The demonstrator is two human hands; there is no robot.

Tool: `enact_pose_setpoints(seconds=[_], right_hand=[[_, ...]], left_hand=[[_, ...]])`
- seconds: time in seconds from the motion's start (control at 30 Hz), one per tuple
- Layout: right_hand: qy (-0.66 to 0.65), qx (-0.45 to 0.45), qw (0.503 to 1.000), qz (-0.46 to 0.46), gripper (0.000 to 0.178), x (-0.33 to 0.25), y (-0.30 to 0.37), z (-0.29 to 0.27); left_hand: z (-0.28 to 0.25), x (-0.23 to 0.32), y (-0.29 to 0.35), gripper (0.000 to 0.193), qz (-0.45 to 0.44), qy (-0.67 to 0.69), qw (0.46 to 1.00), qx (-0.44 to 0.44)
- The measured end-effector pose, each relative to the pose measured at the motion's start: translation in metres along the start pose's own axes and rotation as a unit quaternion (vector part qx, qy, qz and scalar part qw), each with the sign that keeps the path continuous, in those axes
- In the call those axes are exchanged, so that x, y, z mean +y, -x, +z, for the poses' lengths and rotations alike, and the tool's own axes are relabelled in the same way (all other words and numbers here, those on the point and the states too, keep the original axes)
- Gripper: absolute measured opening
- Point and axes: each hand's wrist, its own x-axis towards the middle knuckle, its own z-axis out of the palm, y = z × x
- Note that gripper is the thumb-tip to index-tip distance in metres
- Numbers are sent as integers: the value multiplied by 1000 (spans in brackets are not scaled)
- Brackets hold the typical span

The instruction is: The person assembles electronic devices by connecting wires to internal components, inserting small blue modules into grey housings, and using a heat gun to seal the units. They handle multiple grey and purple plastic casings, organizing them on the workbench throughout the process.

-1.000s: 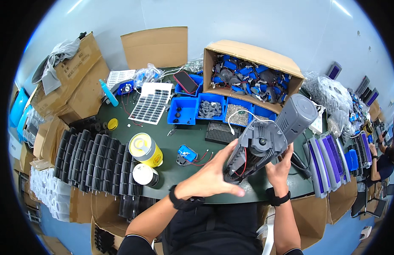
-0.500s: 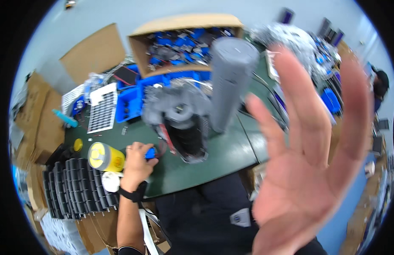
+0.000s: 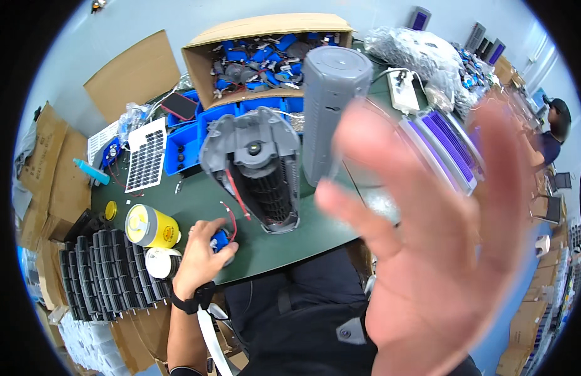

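With the right hand (image 3: 428,263) spread wide, the left hand (image 3: 200,255) grips the blue block (image 3: 221,240), best handled without tugging its red wire (image 3: 234,220).

A dark green table (image 3: 319,227) bears an open grey housing (image 3: 255,164) at its middle, with a grey cylinder (image 3: 333,116) upright just right of it. Blue bins (image 3: 180,149) and a cardboard box (image 3: 198,67) stand at the far side. A yellow container (image 3: 159,229) stands left; a white power strip (image 3: 401,89) lies far right.
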Motion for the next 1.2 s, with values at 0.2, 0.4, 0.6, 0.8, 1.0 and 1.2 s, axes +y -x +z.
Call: enact_pose_setpoints(seconds=[0.2,0.4,0.6,0.8,1.0,1.2], right_hand=[[123,-106,868,468,76,99,119,32],[57,-153,863,478,45,132,149,55],[26,-168,857,487,31,136,164,49],[-132,-86,810,565,24,133,153,44],[-54,-23,871,487,16,130,157,54],[-182,-64,853,484,21,129,156,43]], left_hand=[[2,41,5,43,24,189,981,-36],[25,48,24,31,0,350,936,-47],[20,55,27,11,-6,350,936,-15],[28,63,37,11,-30,404,903,142],[39,70,43,21,-104,385,887,232],[29,59,43,26,-109,407,898,124]])
